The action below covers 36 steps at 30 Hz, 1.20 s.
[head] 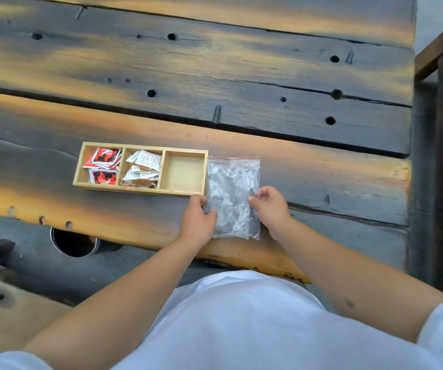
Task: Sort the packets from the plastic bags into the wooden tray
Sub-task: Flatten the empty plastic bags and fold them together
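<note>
Head view: nearest the camera a white shirt fills the bottom of the picture, and two bare forearms reach from it over the near edge of a heavy plank table, whose boards are dark, weathered, streaked with orange and pitted with round holes and cracks. At that near edge, left of the arms, a round dark metal-rimmed opening shows below the table; I cannot tell what it is. The left hand pinches the left edge of a plastic bag between thumb and fingers, and the right hand pinches its right edge the same way, so both are closed on the thin film. The bag lies flat on the table, clear, crinkled and glossy, with a red zip strip along its far end; it looks empty, though creases could hide something small. Just beyond the left hand, with its right end against the bag, sits the wooden tray, pale smooth wood with three square compartments. Its left compartment holds red-and-white packets, flat and glossy; the middle holds white and tan packets, more crumpled; the right compartment is bare. Judging by this, two kinds are already sorted and a third may remain, though no other filled bag is in sight.
</note>
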Each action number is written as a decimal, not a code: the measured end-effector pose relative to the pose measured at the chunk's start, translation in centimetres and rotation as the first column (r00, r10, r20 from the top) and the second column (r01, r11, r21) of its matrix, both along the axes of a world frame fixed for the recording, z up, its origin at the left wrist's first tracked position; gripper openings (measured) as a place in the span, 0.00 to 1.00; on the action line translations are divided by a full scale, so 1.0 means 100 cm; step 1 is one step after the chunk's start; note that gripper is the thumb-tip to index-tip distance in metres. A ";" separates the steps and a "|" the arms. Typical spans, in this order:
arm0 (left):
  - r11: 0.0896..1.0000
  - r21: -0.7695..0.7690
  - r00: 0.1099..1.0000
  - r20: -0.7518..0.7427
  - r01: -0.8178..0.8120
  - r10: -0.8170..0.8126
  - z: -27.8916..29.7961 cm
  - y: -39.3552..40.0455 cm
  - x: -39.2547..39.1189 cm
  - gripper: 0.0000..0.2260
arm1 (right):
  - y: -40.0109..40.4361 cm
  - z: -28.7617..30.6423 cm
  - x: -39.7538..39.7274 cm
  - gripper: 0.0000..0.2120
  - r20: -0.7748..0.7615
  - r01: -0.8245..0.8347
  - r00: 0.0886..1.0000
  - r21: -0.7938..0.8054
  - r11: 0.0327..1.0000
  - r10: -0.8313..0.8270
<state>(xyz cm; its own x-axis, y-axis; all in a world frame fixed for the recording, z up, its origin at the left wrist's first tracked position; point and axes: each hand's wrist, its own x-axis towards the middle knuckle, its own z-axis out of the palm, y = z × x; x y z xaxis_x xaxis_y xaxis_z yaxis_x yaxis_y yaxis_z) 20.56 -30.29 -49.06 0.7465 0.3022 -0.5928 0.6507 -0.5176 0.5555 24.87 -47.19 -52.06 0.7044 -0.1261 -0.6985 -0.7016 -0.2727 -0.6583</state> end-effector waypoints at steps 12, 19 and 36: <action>0.958 -0.214 0.981 -0.043 -0.192 0.187 -0.008 -0.022 0.003 0.14 | -0.015 0.008 -0.009 0.01 -0.230 0.135 0.968 0.125 0.983 -0.104; 0.942 -0.322 0.991 -0.117 -0.096 0.062 -0.022 -0.055 -0.002 0.08 | -0.052 0.010 -0.032 0.05 -0.134 0.154 0.979 0.012 0.988 -0.151; 0.372 0.436 0.486 -0.183 0.819 -0.855 -0.059 -0.048 -0.004 0.37 | -0.069 -0.013 0.012 0.36 -0.196 -0.701 0.230 -0.713 0.023 0.953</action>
<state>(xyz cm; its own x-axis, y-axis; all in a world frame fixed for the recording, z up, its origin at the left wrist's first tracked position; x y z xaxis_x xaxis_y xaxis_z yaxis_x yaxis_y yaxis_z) 20.18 -35.12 -54.92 0.7908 -0.3107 -0.5274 -0.2769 -0.9500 0.1445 26.06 -54.14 -53.35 0.7222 0.4582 -0.5182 0.4740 -0.8734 -0.1115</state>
